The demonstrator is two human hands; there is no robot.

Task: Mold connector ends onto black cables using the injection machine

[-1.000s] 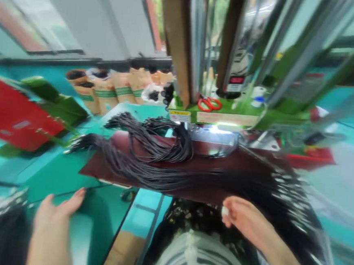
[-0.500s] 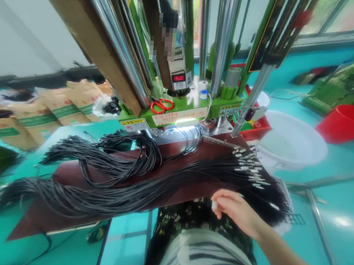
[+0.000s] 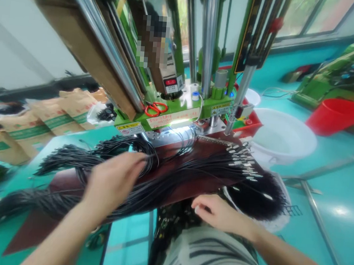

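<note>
My left hand point(image 3: 116, 179) reaches over the left part of the table, its fingertips at a coiled bundle of black cables point(image 3: 71, 157). Motion blurs its fingers, and whether they grip a cable is unclear. At the table's front edge, my right hand point(image 3: 215, 212) has its fingers curled in. A small white patch shows at a fingertip, and the inside of that hand is hidden. A second, long bundle of black cables point(image 3: 179, 175) lies across the brown tabletop point(image 3: 187, 193), with pale ends point(image 3: 244, 160) at the right. Several thin cables run into the lit green machine point(image 3: 173, 118).
Red-handled scissors point(image 3: 156, 109) lie on the machine's ledge. A tub point(image 3: 285, 220) of black cable ends stands right of my lap. Beyond it are a white basin point(image 3: 284, 132) and a red bucket point(image 3: 334, 118). Paper sacks point(image 3: 39, 121) line the left.
My left hand has come into view from below and reached the coiled cables. My right hand has shifted a little left and its fingers are more curled. The view has shifted slightly.
</note>
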